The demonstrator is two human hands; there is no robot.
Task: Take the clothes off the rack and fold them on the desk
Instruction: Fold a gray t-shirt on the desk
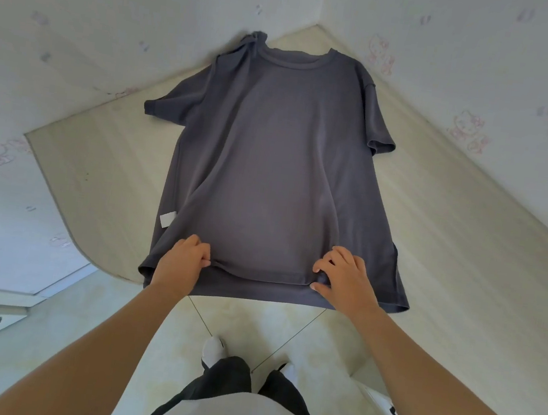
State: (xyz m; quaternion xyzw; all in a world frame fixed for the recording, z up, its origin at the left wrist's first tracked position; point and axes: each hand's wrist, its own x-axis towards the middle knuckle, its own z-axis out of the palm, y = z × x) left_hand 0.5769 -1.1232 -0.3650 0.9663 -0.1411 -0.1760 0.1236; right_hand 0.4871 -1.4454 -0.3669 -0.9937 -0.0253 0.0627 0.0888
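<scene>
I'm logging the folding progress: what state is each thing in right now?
T-shirt: spread flat on the desk, unfolded, sleeves out.
Left hand: pinches fabric near the hem.
Right hand: pinches fabric near the hem.
Desk: bears the T-shirt.
Tag: sticks out at the side seam.

A pale wood-grain desk [438, 210] fills a corner. A dark grey T-shirt [272, 155] lies flat on it, collar farthest, hem at the near edge.
</scene>
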